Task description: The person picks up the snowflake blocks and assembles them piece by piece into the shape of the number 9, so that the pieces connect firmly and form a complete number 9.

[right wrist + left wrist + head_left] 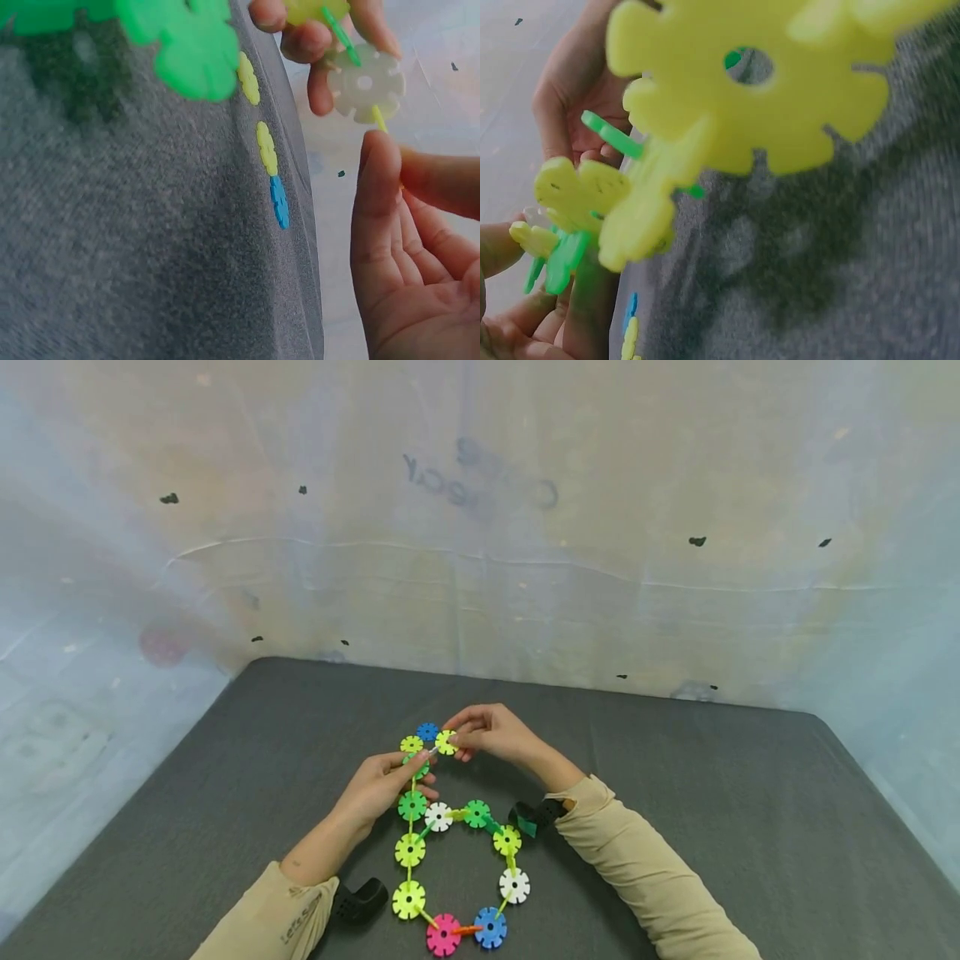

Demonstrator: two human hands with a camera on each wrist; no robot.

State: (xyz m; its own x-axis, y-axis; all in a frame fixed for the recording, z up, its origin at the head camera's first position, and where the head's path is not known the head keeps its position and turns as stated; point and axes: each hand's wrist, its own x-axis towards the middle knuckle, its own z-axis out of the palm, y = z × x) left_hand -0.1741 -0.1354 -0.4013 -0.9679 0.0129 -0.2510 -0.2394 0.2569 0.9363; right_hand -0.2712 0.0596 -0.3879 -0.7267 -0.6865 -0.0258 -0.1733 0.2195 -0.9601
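A chain of notched plastic interlocking discs, several linked into a ring with a white disc (514, 886), a blue disc (491, 927) and a pink disc (443, 935), stands over the grey cloth. My left hand (382, 785) grips the chain's far end around a green disc (416, 766), its thumb beside a translucent white disc (367, 82). Opposite it, my right hand (491, 731) pinches a yellow disc (446, 742) between thumb and fingers. Seen edge-on in the right wrist view, that yellow disc meets the white disc's rim.
Loose on the cloth beyond the hands lie a blue disc (427, 732) and a yellow disc (411, 743); another yellow disc (247, 77) appears nearby in the right wrist view. A dark grey cloth (712, 827) covers the table. Behind hangs a pale sheet (525, 610). Black wrist cameras (360, 900) sit at both cuffs.
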